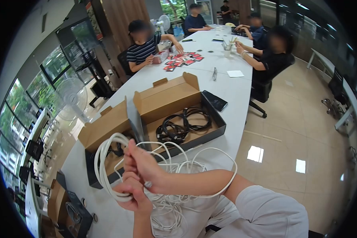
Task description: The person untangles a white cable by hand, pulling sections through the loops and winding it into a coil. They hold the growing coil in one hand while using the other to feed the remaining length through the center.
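Observation:
A white cable [101,168] is gathered into several round loops in front of me. My left hand [134,197] is closed around the bottom of the loops. Just above it, my right hand [143,164] grips the upper part of the same coil, its fingers wrapped round the strands. A small plug end shows by my right wrist. From the hands, a long loose run of the cable trails over my right forearm and lies in a tangle [168,216] at the table edge and my lap.
Beyond the hands, an open box [216,133] holds black cables [186,123]; another open box [92,170] stands left. A black phone [215,100] lies by the first box. Farther off are red packets [184,59] and several seated people. Lower left, another box [61,198] holds grey cable.

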`<state>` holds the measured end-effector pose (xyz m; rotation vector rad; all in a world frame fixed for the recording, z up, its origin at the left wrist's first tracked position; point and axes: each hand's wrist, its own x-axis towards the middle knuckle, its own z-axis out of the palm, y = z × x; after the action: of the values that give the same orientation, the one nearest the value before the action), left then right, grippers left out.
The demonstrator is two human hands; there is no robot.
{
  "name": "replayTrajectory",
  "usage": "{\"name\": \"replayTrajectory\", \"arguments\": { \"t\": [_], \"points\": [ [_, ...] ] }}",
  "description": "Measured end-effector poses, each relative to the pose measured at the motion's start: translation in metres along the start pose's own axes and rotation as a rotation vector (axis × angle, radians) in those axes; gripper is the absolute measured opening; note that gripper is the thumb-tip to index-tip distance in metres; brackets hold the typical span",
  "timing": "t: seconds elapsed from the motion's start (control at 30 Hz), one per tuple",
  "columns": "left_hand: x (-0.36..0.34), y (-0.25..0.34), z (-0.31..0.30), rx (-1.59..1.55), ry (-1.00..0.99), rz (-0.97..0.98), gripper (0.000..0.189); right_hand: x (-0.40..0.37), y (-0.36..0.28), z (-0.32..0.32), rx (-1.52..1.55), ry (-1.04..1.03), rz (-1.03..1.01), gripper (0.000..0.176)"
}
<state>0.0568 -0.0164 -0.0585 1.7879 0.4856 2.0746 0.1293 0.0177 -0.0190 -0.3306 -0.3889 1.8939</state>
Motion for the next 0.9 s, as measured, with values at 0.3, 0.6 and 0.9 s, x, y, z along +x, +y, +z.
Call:
{"name": "replayTrajectory", "arguments": {
  "t": [0.3, 0.6, 0.9],
  "points": [
    [-0.01, 0.014, 0.0, 0.154, 0.007, 0.083, 0.039, -0.005, 0.024, -0.006, -0.139, -0.141, -0.097, 0.042],
    [-0.014, 0.021, -0.002, 0.291, 0.177, 0.209, 0.053, -0.021, 0.039, 0.001, -0.421, -0.172, -0.21, 0.038],
    [-0.01, 0.03, -0.01, 0.5, -0.09, 0.259, 0.047, -0.028, 0.018, 0.009, -0.379, -0.195, 0.157, 0.044]
  ]
}}
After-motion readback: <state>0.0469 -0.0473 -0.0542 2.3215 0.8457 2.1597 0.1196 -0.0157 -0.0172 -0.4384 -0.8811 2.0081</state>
